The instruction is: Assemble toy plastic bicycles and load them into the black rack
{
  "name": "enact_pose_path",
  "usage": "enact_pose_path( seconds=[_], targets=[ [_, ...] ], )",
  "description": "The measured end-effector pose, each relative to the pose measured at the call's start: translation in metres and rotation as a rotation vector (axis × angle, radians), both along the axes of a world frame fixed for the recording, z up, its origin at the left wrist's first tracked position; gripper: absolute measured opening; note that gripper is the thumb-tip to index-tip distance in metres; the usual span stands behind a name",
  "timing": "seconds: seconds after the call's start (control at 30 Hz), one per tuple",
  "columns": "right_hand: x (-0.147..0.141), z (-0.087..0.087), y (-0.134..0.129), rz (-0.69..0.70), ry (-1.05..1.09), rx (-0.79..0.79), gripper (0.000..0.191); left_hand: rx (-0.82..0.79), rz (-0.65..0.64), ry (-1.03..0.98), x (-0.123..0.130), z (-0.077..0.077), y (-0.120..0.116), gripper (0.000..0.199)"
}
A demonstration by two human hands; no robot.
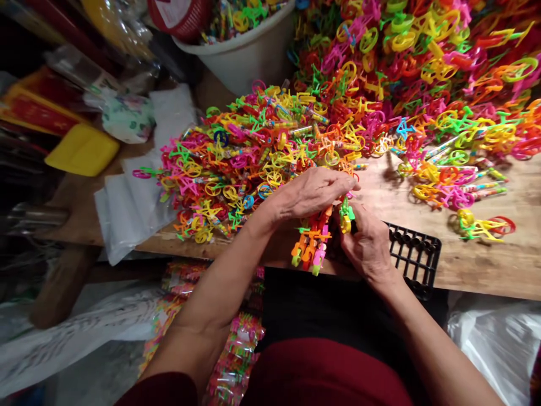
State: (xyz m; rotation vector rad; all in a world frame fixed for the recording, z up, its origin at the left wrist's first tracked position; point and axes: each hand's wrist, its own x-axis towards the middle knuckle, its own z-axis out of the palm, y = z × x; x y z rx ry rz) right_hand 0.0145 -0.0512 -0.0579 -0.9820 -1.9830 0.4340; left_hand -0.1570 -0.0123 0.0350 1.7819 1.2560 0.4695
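Observation:
My left hand [315,193] reaches over the table edge, its fingers pressed together and tips bent down; what they pinch, if anything, is hidden beneath. Close by, my right hand [367,245] is closed around a green and yellow toy bicycle [346,215], just below the left fingertips. Under my left hand, a cluster of orange, pink and green toy bicycles [310,248] stands packed together. A black plastic rack [416,256] with a grid of holes shows to the right of my right hand and is partly covered by it.
Heaped toy bicycles with candy-coloured tubes [253,152] cover the wooden table [486,265], with a larger pile [406,51] behind. A white tub [249,59] stands at the back. Clear plastic bags [131,197] lie left. Packed bags of toys [236,361] sit below the edge.

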Motion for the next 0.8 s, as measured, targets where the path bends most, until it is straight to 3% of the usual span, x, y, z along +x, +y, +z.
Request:
enact_pose_path(
  seconds=[0.13,0.37,0.57,0.7,0.8],
  targets=[
    [0.001,0.001,0.002,0.017,0.031,-0.061,0.033,0.052,0.033,-0.038,-0.002,-0.01,-0.001,0.052],
    [0.004,0.004,0.005,0.079,-0.004,-0.091,0.028,0.214,0.109,-0.143,0.001,-0.019,-0.008,0.043],
    [0.0,0.003,0.005,0.053,0.021,-0.011,0.026,0.101,0.199,-0.079,0.007,-0.017,-0.005,0.035],
    [-0.002,0.003,0.005,0.027,-0.009,-0.011,0.022,0.1,0.18,-0.068,0.009,-0.014,-0.001,0.025],
    [-0.002,0.004,0.005,0.006,-0.035,-0.083,0.02,0.062,0.125,-0.071,0.005,-0.011,0.002,0.041]
  ],
)
